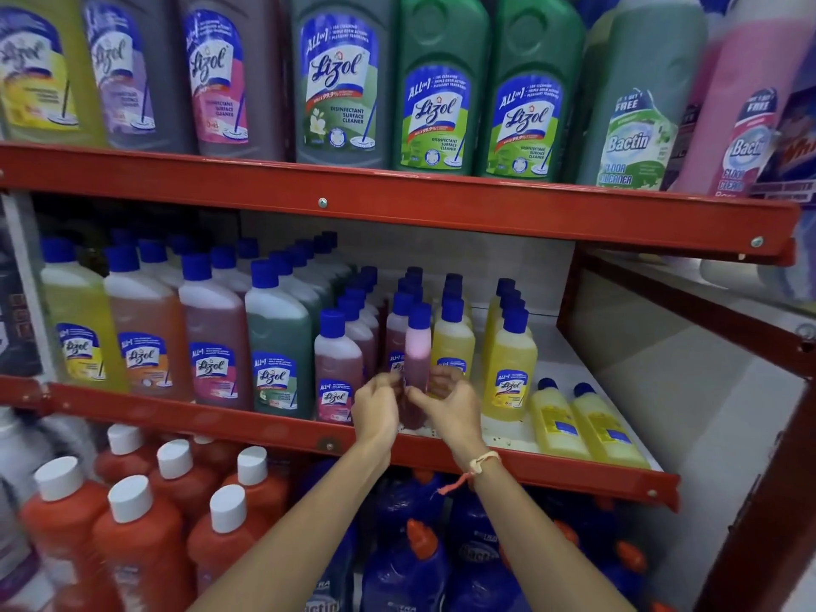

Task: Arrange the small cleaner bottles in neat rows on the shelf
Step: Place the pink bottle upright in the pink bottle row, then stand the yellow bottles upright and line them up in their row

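Note:
A small pink cleaner bottle (417, 346) with a blue cap stands upright at the front of the middle shelf (273, 428), turned side-on. My left hand (375, 406) grips its lower left side and my right hand (448, 401) grips its lower right side. Behind and beside it run rows of small pink bottles (338, 364) and small yellow bottles (510, 368), all blue-capped and upright. Two small yellow bottles (583, 419) lie flat on the shelf at the right.
Larger cleaner bottles (212, 342) fill the shelf's left half. Big bottles (338, 81) line the top shelf above a red rail (397, 201). Orange bottles (132, 523) and blue bottles (410, 563) stand below. White shelf floor (574, 360) shows at the right.

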A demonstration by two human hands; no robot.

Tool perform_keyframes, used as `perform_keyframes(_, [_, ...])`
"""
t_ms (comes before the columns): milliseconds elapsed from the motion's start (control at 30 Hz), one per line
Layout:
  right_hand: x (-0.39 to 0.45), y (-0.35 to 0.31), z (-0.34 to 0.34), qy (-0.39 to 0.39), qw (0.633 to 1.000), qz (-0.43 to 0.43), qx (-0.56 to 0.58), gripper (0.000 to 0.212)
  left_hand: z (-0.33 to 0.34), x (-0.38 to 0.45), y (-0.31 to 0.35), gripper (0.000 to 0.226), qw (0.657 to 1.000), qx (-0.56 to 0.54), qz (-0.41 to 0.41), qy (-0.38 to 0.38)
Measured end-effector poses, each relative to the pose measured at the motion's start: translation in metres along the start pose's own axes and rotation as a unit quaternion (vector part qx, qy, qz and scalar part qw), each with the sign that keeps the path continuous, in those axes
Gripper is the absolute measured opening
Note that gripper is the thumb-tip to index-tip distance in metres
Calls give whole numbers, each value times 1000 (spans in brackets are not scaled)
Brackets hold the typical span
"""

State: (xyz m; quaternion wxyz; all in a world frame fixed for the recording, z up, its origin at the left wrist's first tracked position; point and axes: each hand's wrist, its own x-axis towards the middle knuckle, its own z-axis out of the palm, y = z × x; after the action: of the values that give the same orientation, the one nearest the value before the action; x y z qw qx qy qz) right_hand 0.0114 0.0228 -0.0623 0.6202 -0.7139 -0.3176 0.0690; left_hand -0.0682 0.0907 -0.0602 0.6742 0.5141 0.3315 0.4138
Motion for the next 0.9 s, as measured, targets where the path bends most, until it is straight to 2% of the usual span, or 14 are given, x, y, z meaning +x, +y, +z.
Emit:
perform_keyframes(133, [6,-3,-12,-97,995,9,17,42,-1,-22,8,34,999,47,6,12])
perform_keyframes(300, [7,-4,-9,-84,996,16,-18,50,1,-26,8,38,997,72,12,20])
perform_keyframes(433, [7,-4,-9,-140,989,33,31,40,-2,-21,2,49,998,55,5,19])
perform_keyframes(567, [10,-6,-11,-171,984,44,27,50,-3,-26,1,51,997,64,21,24])
perform_keyframes(800, [1,-5,-10,-78,996,-7,-51,52,-2,-39,3,44,990,117,60,50])
perform_keyframes(900, [-4,-5,-20,-51,993,-7,-108,39,4,-47,-4,33,981,162,91,64])
